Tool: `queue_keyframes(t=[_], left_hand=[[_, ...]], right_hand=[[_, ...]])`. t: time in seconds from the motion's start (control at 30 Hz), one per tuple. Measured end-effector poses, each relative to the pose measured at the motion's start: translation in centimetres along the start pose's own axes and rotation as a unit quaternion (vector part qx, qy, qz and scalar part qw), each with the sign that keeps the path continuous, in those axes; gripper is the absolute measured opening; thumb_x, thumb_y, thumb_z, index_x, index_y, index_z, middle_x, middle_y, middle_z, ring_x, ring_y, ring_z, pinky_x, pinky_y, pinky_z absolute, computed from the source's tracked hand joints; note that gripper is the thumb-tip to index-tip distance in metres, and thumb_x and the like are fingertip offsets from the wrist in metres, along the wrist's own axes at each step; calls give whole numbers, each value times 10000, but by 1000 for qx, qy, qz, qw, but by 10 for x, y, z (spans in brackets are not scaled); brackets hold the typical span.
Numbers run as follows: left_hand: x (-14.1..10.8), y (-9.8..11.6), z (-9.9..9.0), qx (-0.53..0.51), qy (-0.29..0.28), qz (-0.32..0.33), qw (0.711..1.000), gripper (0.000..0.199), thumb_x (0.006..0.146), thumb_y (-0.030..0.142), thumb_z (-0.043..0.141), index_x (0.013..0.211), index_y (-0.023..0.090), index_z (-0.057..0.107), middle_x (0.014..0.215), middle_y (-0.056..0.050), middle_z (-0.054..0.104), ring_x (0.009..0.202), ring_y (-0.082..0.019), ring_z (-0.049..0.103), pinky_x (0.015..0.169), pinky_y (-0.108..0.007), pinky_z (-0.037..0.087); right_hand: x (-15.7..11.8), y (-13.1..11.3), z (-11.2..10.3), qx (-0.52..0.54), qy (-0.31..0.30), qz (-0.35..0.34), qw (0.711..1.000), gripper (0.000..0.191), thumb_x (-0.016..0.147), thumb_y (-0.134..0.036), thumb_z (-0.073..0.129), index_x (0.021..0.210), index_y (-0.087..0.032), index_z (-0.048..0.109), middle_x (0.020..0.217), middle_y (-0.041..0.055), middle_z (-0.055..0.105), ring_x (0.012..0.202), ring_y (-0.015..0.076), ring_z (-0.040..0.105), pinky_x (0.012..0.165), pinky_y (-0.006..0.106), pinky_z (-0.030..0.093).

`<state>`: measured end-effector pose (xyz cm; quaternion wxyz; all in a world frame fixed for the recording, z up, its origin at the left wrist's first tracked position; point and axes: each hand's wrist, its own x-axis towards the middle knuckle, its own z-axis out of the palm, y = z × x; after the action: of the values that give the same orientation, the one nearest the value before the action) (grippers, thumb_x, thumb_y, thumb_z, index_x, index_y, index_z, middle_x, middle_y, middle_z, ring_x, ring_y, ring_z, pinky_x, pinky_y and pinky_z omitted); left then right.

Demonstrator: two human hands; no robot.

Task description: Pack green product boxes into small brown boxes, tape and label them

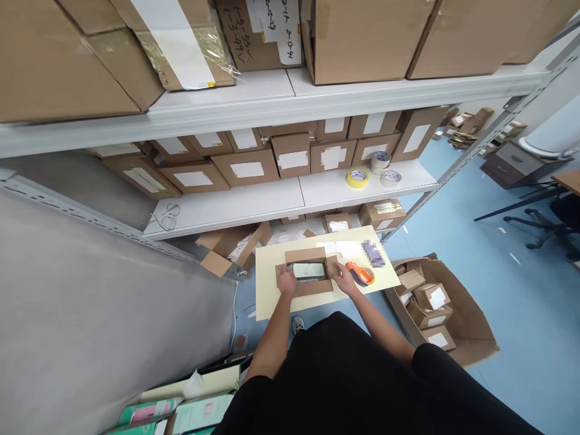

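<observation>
Dispenser [356, 270] beside right hand [345, 281] | paper [348, 248] behind carton [312, 288] | left fingers [283, 271], right fingers [338, 267] both pinching flaps [330, 266]

Top shelf, centre, here we go: black handwriting on a cardboard box [260, 55], "1-5-55" next to "1-3-49", each w/ a tick after it. Same box, white paper [288, 42] stuck on, more handwritten nos. running up to the pic's edge, & I'm getting one ending "-29", another ending "-41", the rest unclear. Mid shelf, white labels [246, 170] on the boxes plus print on the tape rolls [357, 177], & below, the mint-green pack [309, 270] in the open carton [312, 289]: all too small to read.
</observation>
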<state>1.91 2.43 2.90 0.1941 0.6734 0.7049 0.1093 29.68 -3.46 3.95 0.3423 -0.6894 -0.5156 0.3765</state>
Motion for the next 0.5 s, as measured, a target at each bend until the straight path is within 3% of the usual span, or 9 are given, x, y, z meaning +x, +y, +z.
queue_keyframes(t=[0.1,0.23,0.37,0.43,0.5], left_hand=[[-3,6,-6,19,-3,-30,999,390,989,262,487,1276,157,729,1517,-115,584,1553,-327,309,1255,-424,322],[-13,17,-10,44,3,-4,999,423,1041,314,399,1204,152,754,1371,-144,667,1432,-329,451,1207,-425,367],[-17,23,-9,26,-22,4,999,560,1004,411,522,1506,164,534,1406,-170,627,1350,-325,530,1149,-433,420],[-11,21,-12,30,-61,14,998,750,922,361,659,1599,182,390,1528,-182,522,1380,-344,509,1136,-434,428],[0,18,-17,48,-114,40,991,855,834,274,756,1600,234,378,1602,-164,431,1375,-348,518,1119,-418,443]], right_hand=[[2,6,-3,10,-18,-16,1000,601,820,-294,663,1418,-253,618,1484,99,623,1381,309,577,1154,512,478],[4,10,0,-5,-36,-21,999,637,811,-297,680,1439,-219,604,1497,124,602,1430,319,530,1211,526,412],[7,10,1,-30,-58,0,998,664,816,-287,673,1465,-185,579,1520,157,577,1454,327,505,1232,531,378],[8,10,0,-35,-65,3,997,665,823,-287,668,1474,-188,572,1528,155,570,1449,320,513,1234,517,378],[8,9,-1,-37,-67,6,997,664,825,-286,668,1475,-195,572,1531,145,572,1449,314,513,1239,503,374]])
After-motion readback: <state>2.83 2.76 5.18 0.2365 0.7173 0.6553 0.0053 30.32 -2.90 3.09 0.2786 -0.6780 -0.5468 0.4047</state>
